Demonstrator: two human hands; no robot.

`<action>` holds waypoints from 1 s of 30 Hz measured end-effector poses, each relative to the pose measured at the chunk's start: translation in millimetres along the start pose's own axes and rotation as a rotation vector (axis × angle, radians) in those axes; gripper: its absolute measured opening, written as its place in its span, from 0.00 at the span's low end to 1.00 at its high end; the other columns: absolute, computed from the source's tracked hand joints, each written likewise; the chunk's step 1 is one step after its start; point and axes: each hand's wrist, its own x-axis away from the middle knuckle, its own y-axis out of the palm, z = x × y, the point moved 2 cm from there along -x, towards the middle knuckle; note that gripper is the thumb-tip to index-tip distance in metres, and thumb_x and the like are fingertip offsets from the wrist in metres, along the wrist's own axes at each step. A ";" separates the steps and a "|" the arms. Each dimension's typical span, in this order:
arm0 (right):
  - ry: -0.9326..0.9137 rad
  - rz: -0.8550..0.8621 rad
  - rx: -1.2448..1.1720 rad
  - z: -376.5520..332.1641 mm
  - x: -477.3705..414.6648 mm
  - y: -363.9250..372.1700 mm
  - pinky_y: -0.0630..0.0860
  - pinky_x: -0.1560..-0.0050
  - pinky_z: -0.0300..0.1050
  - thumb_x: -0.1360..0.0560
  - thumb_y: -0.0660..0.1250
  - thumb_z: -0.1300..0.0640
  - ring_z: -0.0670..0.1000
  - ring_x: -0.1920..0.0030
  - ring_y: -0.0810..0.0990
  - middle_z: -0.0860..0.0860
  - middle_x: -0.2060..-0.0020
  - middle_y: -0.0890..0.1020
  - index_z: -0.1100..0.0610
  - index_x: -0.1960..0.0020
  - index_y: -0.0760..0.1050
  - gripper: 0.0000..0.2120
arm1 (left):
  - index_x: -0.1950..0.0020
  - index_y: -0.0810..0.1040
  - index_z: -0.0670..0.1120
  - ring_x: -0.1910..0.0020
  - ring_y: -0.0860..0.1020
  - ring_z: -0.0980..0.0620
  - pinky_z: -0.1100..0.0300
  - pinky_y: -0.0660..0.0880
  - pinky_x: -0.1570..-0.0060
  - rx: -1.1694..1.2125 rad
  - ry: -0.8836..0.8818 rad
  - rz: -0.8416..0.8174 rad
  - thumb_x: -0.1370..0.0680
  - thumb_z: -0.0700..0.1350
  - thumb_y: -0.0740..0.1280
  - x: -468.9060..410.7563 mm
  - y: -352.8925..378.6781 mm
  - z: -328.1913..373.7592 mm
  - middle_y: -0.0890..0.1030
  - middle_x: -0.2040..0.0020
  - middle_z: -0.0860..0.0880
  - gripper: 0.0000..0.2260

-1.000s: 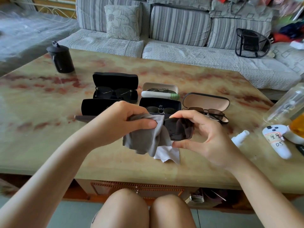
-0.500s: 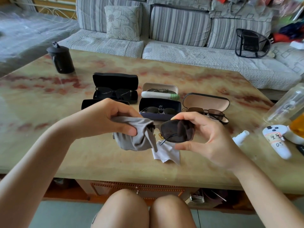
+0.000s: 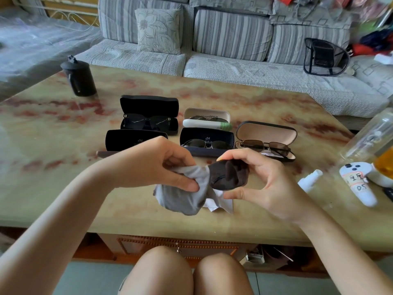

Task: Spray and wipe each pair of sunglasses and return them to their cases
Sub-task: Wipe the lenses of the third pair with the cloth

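Fingers (image 3: pixel 185 184) of left hand (image 3: pixel 157 165): curled, pinching grey cloth (image 3: pixel 180 199) against one lens. Right hand (image 3: pixel 270 186): forefinger and thumb clamped on top and bottom rims of dark sunglasses (image 3: pixel 228 175), held in the air just this side of the empty-looking black case (image 3: pixel 136 140). Handling, judged: light, stiff frame; hinges delicate; lenses smear and scratch. Take hold by rim edges, never lens faces. Cloth soft, limp.

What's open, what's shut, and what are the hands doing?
left hand: grips the grey cloth
right hand: holds the dark sunglasses
grey cloth: covers one lens
back black case: open, black sunglasses inside
white case: open, dark-lensed glasses inside
navy case: open, wire-framed glasses inside
tan-lined case: open, brown glasses inside
front black case: open, inside hidden
spray bottle: lying down
black mug: upright, lid on
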 end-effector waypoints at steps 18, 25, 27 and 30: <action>-0.019 0.073 -0.091 3.4 0.7 -4.8 0.75 0.41 0.43 0.35 0.78 0.58 0.51 0.45 0.79 0.48 0.46 0.82 0.48 0.41 0.77 0.24 | 0.66 0.82 0.59 0.70 0.69 0.64 0.72 0.65 0.68 0.020 0.067 0.080 0.30 0.51 0.70 0.9 -11.7 -6.3 0.74 0.71 0.60 0.05; -0.013 0.083 -0.122 5.9 0.6 -6.9 0.73 0.42 0.39 0.36 0.77 0.53 0.48 0.45 0.79 0.45 0.47 0.81 0.49 0.41 0.77 0.25 | 0.52 0.83 0.59 0.61 0.79 0.62 0.70 0.74 0.60 0.016 0.078 0.059 0.39 0.67 0.74 9.5 -22.7 -22.3 0.83 0.59 0.58 0.20; -0.013 0.084 -0.137 7.1 1.1 -7.4 0.72 0.42 0.38 0.37 0.77 0.53 0.47 0.44 0.79 0.44 0.47 0.82 0.47 0.41 0.77 0.25 | 0.51 0.82 0.64 0.57 0.81 0.61 0.69 0.76 0.56 0.001 0.078 0.056 0.41 0.69 0.75 10.2 -21.7 -23.5 0.84 0.56 0.59 0.22; -0.027 0.089 -0.178 6.3 2.0 -8.0 0.72 0.42 0.37 0.38 0.79 0.48 0.46 0.44 0.79 0.44 0.47 0.82 0.45 0.42 0.78 0.25 | 0.49 0.80 0.68 0.52 0.82 0.60 0.66 0.78 0.51 -0.006 0.070 0.067 0.45 0.65 0.77 11.4 -20.6 -24.2 0.84 0.52 0.61 0.25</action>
